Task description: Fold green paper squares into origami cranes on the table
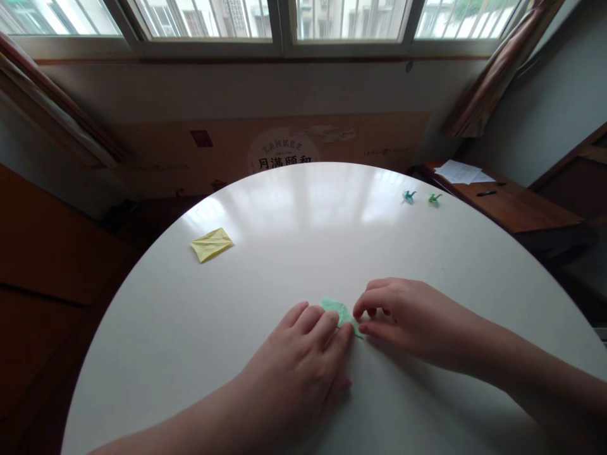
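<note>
Item: green paper [337, 308], one piece, lying on the white round table [284, 253], on the near side of its middle and partly covered by fingers.

Handling: to judge by its look, very light and thin; soft across the sheet, somewhat stiffer along any fold. Probably not slippery against dry skin, though apt to slide on the table's smooth top if unpinned. Likely easy to crumple or tear at the points. Best held flat by fingertips on its body, with the free edge or narrow tip taken between thumb and forefinger.

Appearance: pale mint, matt, lightly creased; broader at the end toward the table's far edge, narrowing to a slim tip toward the near right. Full outline hidden.

Left hand [303, 354]: palm down over the table, fingers extended and lightly bent, their tips resting on the paper; thumb apart from it, no grasp closed around it.

Right hand [403, 316]: fingers curled, a small gap between forefinger and thumb, beside the paper's tip; contact cannot be told.

Also on the table: creased yellow paper [212, 245], left part; small blue folded figure [408, 197] and green folded figure [434, 199], far right edge.
</note>
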The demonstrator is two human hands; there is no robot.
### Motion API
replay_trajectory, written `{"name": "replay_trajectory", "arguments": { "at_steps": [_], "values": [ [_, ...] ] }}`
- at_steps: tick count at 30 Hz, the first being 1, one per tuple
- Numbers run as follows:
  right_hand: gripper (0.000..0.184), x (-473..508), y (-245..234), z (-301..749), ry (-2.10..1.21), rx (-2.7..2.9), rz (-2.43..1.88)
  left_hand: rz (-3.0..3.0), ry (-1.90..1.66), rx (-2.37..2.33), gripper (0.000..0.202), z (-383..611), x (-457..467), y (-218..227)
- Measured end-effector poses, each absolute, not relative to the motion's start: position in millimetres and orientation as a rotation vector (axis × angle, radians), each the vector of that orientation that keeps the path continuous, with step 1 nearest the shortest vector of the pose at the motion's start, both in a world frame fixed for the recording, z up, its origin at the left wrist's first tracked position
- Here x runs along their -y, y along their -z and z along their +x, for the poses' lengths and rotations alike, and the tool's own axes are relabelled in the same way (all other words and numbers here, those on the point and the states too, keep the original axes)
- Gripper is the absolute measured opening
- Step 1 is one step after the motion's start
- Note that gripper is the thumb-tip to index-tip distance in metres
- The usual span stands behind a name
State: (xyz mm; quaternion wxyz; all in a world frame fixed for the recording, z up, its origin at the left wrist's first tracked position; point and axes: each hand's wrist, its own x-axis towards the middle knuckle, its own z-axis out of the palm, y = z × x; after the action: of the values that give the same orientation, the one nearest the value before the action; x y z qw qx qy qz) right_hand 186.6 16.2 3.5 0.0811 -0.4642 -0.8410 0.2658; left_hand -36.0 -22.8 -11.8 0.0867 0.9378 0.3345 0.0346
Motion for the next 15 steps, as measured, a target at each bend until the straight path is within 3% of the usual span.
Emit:
{"name": "replay_trajectory", "arguments": {
  "at_steps": [15],
  "values": [
    [0.019,-16.1,3.5,181.4,-0.687,2.629,-1.261,2.754,-0.044,-0.970,0.033,-41.9,14.8,6.4]
  ]
}}
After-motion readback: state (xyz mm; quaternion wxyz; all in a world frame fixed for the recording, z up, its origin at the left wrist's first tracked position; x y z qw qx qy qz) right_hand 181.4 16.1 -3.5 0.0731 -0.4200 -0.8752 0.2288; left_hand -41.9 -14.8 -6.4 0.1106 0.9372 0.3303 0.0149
